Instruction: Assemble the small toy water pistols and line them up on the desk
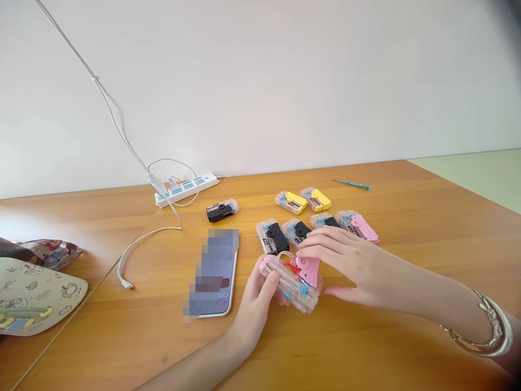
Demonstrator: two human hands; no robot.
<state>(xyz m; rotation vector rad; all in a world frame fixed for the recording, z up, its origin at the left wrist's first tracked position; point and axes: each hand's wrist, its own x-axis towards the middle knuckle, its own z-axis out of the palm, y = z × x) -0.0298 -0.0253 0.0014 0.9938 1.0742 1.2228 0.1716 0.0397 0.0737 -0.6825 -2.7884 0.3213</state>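
Note:
My left hand (258,288) is closed around a toy water gun (299,297) with a clear plastic body, pink parts and a red trigger, held tilted just above the table. My right hand (350,260) reaches in from the right, its fingers stretched over the pink part and its thumb apart. Whether those fingertips touch the toy, I cannot tell. Behind the hands lie similar folded toys: a black-and-clear one (273,237), another black one (297,232), a third black one (323,221) partly hidden by my right hand, and a pink one (360,226).
Two yellow-and-clear toys (291,201) lie farther back, and a black one (222,210) to the left. A phone (215,277) rests beside my left hand. A power strip (187,190) with white cables (140,239) sits near the wall. A teal screwdriver (352,184) lies back right.

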